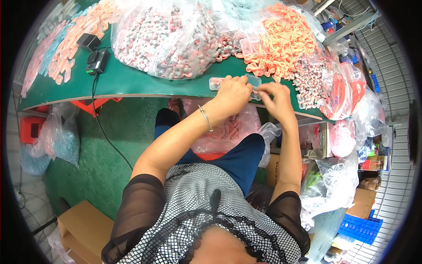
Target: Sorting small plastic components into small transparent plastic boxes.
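At the front edge of the green table, my left hand (235, 94) bends its fingers down over a small clear plastic case (214, 83) that has something pinkish in it. Another clear part (253, 80), perhaps its lid, shows past the fingers. My right hand (278, 100) is just to the right, thumb and forefinger pinched together by the left fingertips. Whatever sits in that pinch is too small to make out. Behind the hands lie a heap of orange cords (285, 37) and a pile of small pink-and-grey plug-like pieces (307, 83).
A big clear bag (167, 44) of pink-and-grey pieces fills the table's middle. Peach oblong pieces (83, 31) lie at left near a black device (97, 61), whose cable hangs over the edge. A red-and-clear bag (345, 92) is at right. A cardboard box (88, 224) stands lower left.
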A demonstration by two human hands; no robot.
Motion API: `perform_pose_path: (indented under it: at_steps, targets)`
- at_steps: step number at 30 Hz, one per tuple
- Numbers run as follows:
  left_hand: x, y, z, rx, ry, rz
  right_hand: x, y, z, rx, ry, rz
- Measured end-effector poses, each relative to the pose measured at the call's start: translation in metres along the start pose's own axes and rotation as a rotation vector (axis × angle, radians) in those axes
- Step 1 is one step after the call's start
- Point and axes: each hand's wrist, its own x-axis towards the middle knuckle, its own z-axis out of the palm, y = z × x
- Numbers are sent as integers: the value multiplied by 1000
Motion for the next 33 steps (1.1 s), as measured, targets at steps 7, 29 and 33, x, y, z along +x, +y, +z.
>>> perform_pose_path:
  at_steps: [7, 29, 33]
  targets:
    - [2, 3, 0, -24, 4, -43, 50, 16, 21, -445, 272, -173]
    - [5, 5, -8, -139, -61, -147, -3, 16, 17, -101, 165, -238]
    - [2, 2, -7, -96, -68, -98, -3, 20, 18, 23, 126, -175]
